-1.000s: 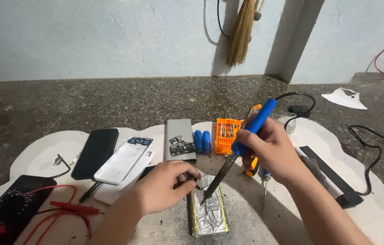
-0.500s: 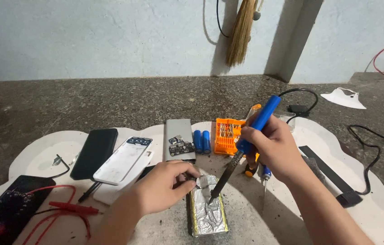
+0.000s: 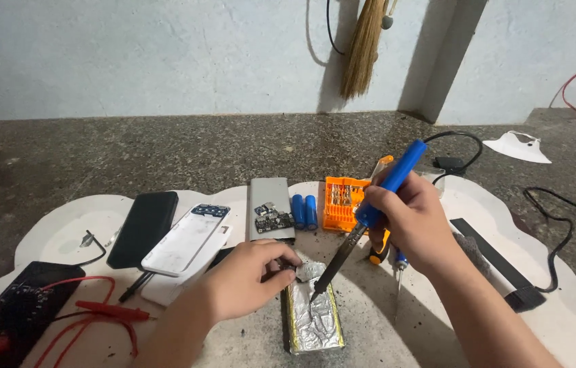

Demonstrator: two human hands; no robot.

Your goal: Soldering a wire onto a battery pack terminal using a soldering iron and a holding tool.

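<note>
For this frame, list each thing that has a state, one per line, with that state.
Soldering iron: gripped by right hand, tip down on foil pack.
Foil pack: lying flat, top end crumpled, pinched by left hand.
Grey case: open, circuit board showing.
Blue cells: two, lying side by side, loose.
Orange bit case: open.
Red probes: lying unused on the board.

The room looks a bit dim, with soft, even light and a cool blue tint on the wall (image 3: 131, 54). The broom (image 3: 363, 48) throws a wide dark shadow on the wall to its right. The silver foil pack (image 3: 315, 320) shines where light hits its wrinkles. Everything in the middle looks sharp. The bottom corners look a little stretched and soft.
</note>
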